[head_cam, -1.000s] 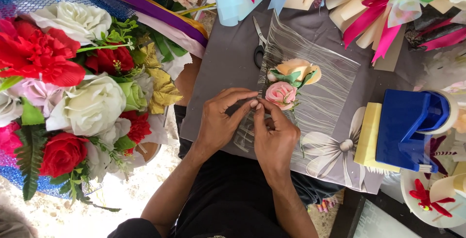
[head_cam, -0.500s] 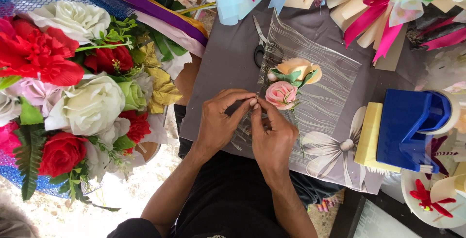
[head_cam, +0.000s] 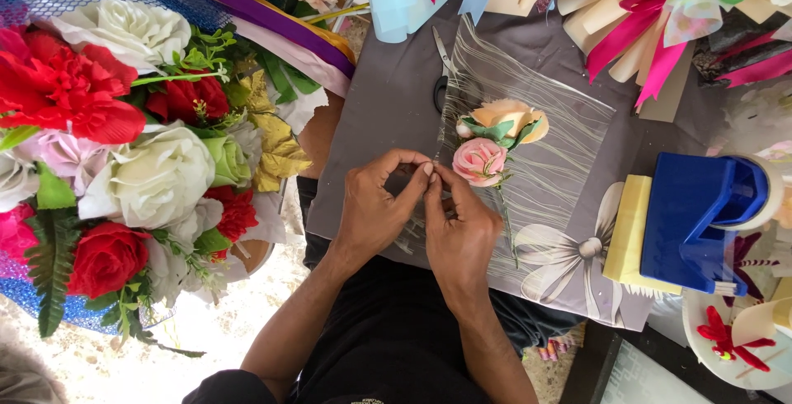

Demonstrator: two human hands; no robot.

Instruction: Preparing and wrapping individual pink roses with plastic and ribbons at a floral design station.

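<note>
Both hands' grip, left hand [head_cam: 375, 214] and right hand [head_cam: 458, 235], as before: fingertips pinched together beside pink rose [head_cam: 480, 161], anything pinched unclear.

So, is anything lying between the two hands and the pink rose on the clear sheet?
Nothing visible does. The left hand and right hand meet fingertip to fingertip, pinching something too small to tell. The pink rose lies just beyond the right hand's fingers on the clear patterned sheet, only bare sheet between.

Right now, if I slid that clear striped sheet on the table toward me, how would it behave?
Probably floppy and light: the clear sheet lies flat and thin. It looks glossy, so likely slippery. The pink rose and peach rose resting on it would probably ride along or roll.
</note>
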